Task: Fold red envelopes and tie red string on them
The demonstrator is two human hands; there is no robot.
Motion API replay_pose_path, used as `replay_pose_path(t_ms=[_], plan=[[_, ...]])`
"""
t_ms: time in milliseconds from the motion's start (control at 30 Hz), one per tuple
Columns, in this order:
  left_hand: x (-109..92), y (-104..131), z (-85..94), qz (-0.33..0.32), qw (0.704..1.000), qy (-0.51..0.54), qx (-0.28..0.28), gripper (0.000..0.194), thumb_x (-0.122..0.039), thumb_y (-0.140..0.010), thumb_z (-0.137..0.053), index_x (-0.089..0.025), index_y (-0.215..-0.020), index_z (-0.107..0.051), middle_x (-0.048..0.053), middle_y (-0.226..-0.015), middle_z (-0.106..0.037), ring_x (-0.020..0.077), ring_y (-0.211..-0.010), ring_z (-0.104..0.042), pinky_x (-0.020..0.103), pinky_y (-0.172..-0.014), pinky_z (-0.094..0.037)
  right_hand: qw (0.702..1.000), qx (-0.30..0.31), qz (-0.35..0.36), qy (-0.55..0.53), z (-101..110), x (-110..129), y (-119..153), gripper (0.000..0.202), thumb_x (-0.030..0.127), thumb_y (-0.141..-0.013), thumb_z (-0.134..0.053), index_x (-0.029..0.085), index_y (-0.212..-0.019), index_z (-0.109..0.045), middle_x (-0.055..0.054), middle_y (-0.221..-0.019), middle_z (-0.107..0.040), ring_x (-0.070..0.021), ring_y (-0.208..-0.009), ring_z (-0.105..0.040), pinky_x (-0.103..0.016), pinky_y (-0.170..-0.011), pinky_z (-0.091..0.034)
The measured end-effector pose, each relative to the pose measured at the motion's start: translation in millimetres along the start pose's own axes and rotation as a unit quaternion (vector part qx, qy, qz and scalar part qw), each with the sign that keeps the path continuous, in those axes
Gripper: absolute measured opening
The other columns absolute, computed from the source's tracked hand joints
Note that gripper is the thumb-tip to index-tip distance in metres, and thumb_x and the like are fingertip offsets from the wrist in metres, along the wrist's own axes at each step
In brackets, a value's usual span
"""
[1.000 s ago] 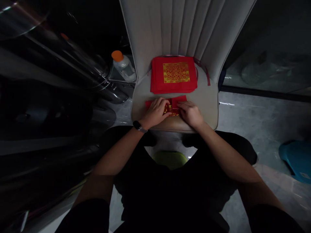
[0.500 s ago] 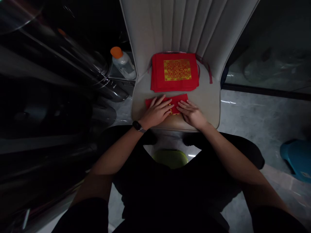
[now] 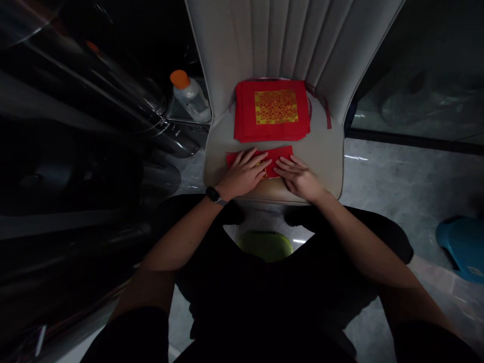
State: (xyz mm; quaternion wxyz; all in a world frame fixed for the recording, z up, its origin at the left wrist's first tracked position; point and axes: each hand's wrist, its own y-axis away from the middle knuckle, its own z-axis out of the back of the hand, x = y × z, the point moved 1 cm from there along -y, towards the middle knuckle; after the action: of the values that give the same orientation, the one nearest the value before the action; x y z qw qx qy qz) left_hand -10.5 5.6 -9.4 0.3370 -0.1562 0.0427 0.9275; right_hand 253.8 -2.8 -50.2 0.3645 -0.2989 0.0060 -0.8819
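My left hand [image 3: 245,174] lies with its fingers spread over the left part of a narrow red piece [image 3: 283,153] with gold print, perhaps a folded bag or envelope. On the right part of the same piece, the fingers of my right hand [image 3: 298,176] are stretched out and pressed down flat. Gold print shows between the two hands; much of the piece is covered by them. Just beyond it lies a stack of flat red bags or covers [image 3: 249,132], the top one bearing a gold patterned panel [image 3: 277,107].
Everything rests on a beige chair seat [image 3: 221,138] with a ribbed backrest [image 3: 260,40]. Left of the chair stands a bottle [image 3: 192,101] with an orange cap. A green basin [image 3: 265,246] sits on the floor below, and a blue plastic object [image 3: 465,247] at the right.
Both hands stay almost in place on the red piece. Less gold shows along its near edge now. The stack has not visibly moved.
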Motion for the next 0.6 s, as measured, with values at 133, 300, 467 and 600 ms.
replay_pose_path(t_ms=[133,300,467,600], plan=[[-1,0,1.2,0.001,1.000,-0.005,0.005,0.050,-0.029,-0.115,-0.044,-0.025,-0.163,-0.057,0.006,-0.174,-0.049,0.0375,-0.166,-0.037,0.065,-0.134,-0.029,1.000,0.001,0.015,0.025,2,3,1,0.051,0.014,-0.102,-0.054,0.021,-0.151,-0.069,-0.010,-0.161,-0.063,-0.0296,-0.157,-0.053,-0.063,-0.137,-0.033],[-9,-5,2.3,0.040,0.999,-0.003,-0.004,0.046,-0.041,-0.113,-0.053,-0.027,-0.156,-0.066,0.004,-0.171,-0.054,0.0380,-0.163,-0.041,0.064,-0.133,-0.031,0.998,0.002,0.018,0.054,8,8,4,0.049,0.028,-0.106,-0.057,0.021,-0.153,-0.067,-0.011,-0.161,-0.063,-0.0313,-0.159,-0.052,-0.064,-0.139,-0.025],[-17,-10,5.2,0.069,0.998,0.002,-0.005,0.050,-0.047,-0.108,-0.066,-0.028,-0.154,-0.067,0.006,-0.168,-0.057,0.0369,-0.162,-0.042,0.063,-0.135,-0.028,0.997,0.029,-0.009,0.066,14,15,9,0.061,0.041,-0.104,-0.062,0.023,-0.162,-0.058,-0.010,-0.166,-0.058,-0.0353,-0.164,-0.042,-0.070,-0.139,-0.014],[-17,-10,10.7,0.078,0.997,-0.009,0.026,0.060,-0.048,-0.108,-0.063,-0.027,-0.164,-0.056,0.007,-0.174,-0.050,0.0403,-0.165,-0.037,0.069,-0.134,-0.025,0.996,0.047,-0.031,0.071,19,21,20,0.078,0.051,-0.104,-0.064,0.021,-0.172,-0.041,-0.012,-0.171,-0.051,-0.0377,-0.166,-0.038,-0.073,-0.138,-0.005]])
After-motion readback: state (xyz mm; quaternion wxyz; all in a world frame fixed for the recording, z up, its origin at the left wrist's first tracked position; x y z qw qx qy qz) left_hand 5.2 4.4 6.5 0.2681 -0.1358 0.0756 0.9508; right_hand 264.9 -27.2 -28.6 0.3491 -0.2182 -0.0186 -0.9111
